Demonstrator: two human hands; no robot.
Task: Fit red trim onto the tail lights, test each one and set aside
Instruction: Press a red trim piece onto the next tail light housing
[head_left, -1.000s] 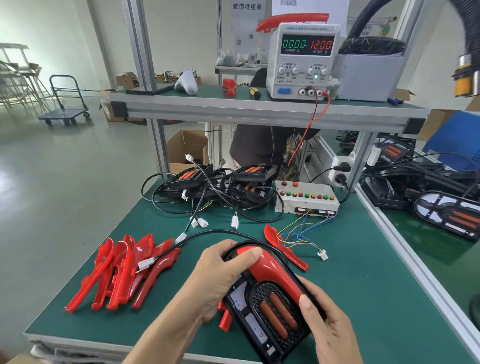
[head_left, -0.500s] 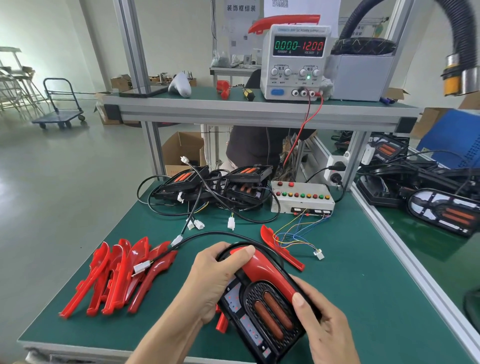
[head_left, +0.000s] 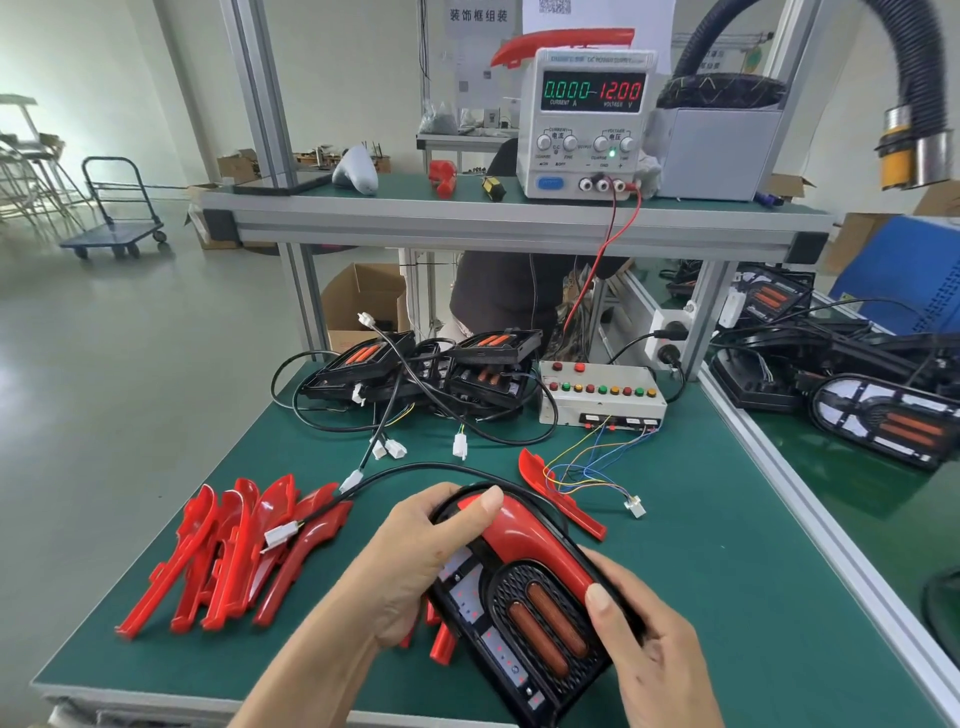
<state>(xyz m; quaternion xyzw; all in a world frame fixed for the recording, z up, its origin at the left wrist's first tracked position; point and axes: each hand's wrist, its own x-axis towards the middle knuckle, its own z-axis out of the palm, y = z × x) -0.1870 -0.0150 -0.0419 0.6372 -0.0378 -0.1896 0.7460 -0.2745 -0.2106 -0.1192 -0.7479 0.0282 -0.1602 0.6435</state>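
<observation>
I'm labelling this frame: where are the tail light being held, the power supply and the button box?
tail light (head_left: 540, 618), head view, black grille around the two orange bars
power supply (head_left: 587, 122), head view, front panel
button box (head_left: 597, 402), head view, top face

Both hands grip a black tail light (head_left: 524, 618) above the green desk (head_left: 727, 597). Left hand (head_left: 415, 561) thumb presses the red trim (head_left: 530, 540) at its upper end; right hand (head_left: 644, 634) thumb presses its lower end. Loose red trims (head_left: 234, 545) lie at left. Power supply (head_left: 589, 122) on shelf reads 12.00.
</observation>
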